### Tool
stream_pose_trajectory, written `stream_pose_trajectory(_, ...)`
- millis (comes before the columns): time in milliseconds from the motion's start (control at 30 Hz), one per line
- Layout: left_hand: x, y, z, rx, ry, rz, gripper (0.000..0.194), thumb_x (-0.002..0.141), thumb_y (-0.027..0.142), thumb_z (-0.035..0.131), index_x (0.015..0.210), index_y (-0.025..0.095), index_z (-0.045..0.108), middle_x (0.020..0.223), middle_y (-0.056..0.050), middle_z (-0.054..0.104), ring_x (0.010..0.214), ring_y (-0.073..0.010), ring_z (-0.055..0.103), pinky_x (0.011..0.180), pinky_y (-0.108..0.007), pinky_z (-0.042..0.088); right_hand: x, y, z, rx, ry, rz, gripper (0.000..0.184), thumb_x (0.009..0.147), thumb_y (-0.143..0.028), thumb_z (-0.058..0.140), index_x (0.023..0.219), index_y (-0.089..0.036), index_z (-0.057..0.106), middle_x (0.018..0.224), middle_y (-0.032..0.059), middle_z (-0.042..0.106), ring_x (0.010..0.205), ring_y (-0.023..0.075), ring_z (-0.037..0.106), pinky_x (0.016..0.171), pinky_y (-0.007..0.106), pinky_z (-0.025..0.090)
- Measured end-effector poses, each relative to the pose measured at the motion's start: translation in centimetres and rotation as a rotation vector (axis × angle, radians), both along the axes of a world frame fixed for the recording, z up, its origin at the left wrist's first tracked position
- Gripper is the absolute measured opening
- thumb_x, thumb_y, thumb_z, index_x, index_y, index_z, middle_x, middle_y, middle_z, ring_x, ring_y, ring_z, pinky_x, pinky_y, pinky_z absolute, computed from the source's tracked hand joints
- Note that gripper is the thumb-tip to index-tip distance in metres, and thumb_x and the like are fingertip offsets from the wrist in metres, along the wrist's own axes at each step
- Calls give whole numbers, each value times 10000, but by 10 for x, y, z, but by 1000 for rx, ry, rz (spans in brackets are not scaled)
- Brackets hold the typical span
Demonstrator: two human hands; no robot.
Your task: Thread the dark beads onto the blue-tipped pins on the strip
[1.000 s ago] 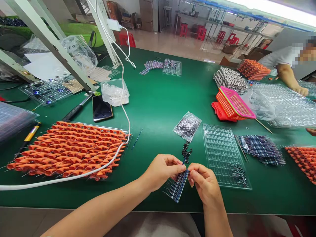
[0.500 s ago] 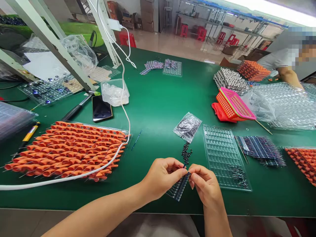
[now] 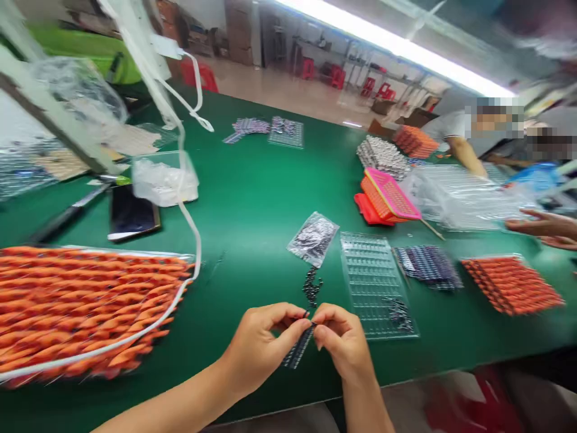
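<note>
My left hand (image 3: pixel 261 346) and my right hand (image 3: pixel 340 340) meet at the table's near edge, both pinched on a dark strip of small parts with thin wire leads (image 3: pixel 297 349). The strip hangs down between the two hands. Just beyond my fingertips lies a little heap of black beads (image 3: pixel 312 285) on the green table (image 3: pixel 252 198). A small clear bag of dark parts (image 3: pixel 313 237) lies behind the heap. Right of my hands sits a clear moulded tray (image 3: pixel 372 276) with a few parts at its near end.
An orange pile of parts (image 3: pixel 85 307) crossed by a white cable (image 3: pixel 148 328) fills the left. A phone (image 3: pixel 130 213), a pink basket (image 3: pixel 390 195), more dark strips (image 3: pixel 426 264) and another orange tray (image 3: pixel 511 282) lie around. Other people's hands (image 3: pixel 543 225) work at the right.
The camera has swung right and blurred, so everything slid left in view. My hands stay pinched together on the strip, which now hangs shorter below them. Another person's hand has appeared at the right.
</note>
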State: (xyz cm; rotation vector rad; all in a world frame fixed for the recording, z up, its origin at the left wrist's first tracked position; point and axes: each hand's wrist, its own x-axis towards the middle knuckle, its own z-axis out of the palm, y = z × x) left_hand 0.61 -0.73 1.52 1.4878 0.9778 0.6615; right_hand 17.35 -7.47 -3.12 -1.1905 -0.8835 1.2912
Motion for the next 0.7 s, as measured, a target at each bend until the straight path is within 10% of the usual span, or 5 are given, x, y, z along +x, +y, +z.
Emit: stream_pose_trajectory(700, 4, 10, -19, -74, 73, -89, 441, 671, 604, 729, 872, 212, 743, 863, -48, 782, 825, -252, 736, 736, -244, 581, -9, 6, 9, 60, -187, -169, 149, 772, -309, 663, 747, -162, 654, 644, -26, 532, 570, 92, 446, 530, 208, 356)
